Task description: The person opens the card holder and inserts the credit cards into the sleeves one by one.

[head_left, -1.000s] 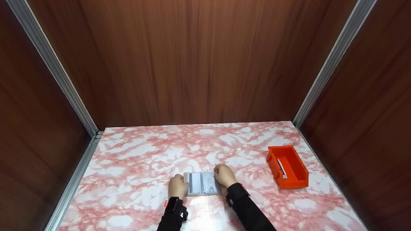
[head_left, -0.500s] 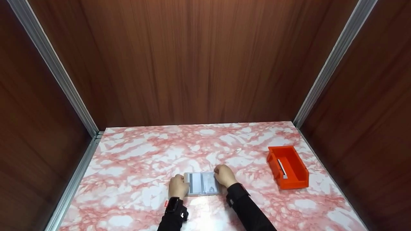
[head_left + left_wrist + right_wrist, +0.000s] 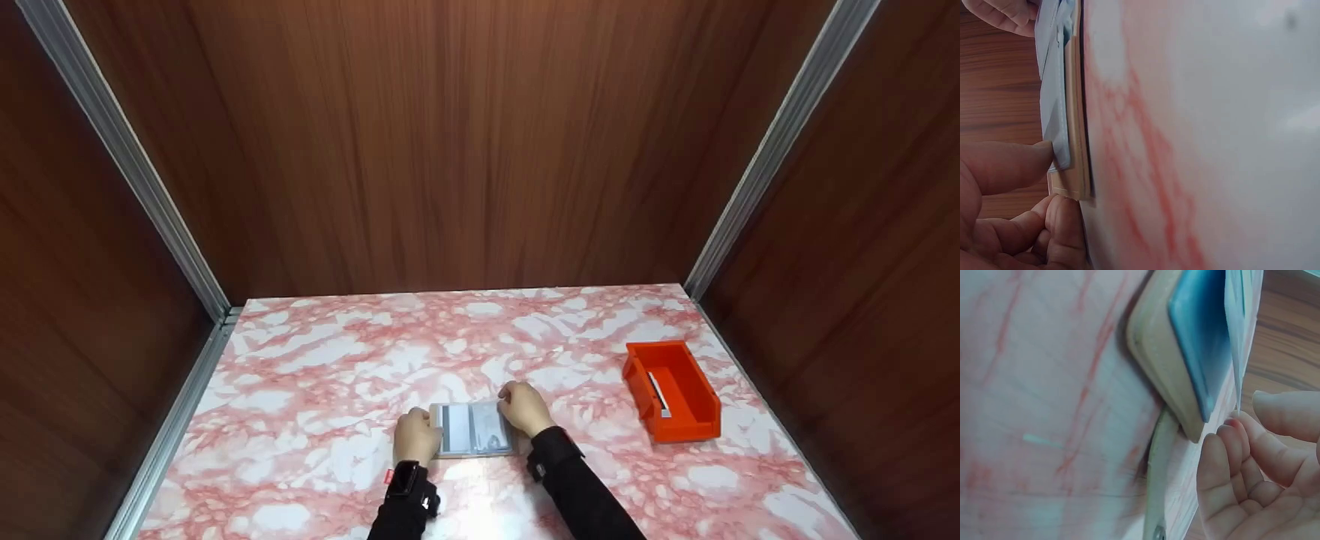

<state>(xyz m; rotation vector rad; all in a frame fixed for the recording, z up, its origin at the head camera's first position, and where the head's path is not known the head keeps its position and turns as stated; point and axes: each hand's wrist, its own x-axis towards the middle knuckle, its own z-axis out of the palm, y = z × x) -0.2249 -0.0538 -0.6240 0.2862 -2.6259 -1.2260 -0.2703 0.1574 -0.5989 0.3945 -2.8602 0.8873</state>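
Note:
A card holder [image 3: 471, 431] with clear plastic sleeves lies spread flat on the table in front of me. Its beige cover [image 3: 1076, 129] shows below the sleeves in the left wrist view. My left hand [image 3: 415, 436] grips the left end, thumb on top of a sleeve and curled fingers at the cover's edge. At the far right corner, my right hand [image 3: 525, 409] has its fingertips at the edge of a raised clear sleeve [image 3: 1234, 332]. Below that sleeve are a bluish sleeve [image 3: 1199, 343] and a beige strap with a snap [image 3: 1158, 472].
An orange bin [image 3: 686, 431] stands to the right on the pink-and-white marbled table [image 3: 337, 360]. Inside it lies a thin white and black item [image 3: 658, 394]. Dark wood panels [image 3: 450, 150] with metal rails enclose the back and both sides.
The right hand has shifted very slightly at the far right corner, and the sleeve there has moved a little with it. The left hand and card holder stay in place.

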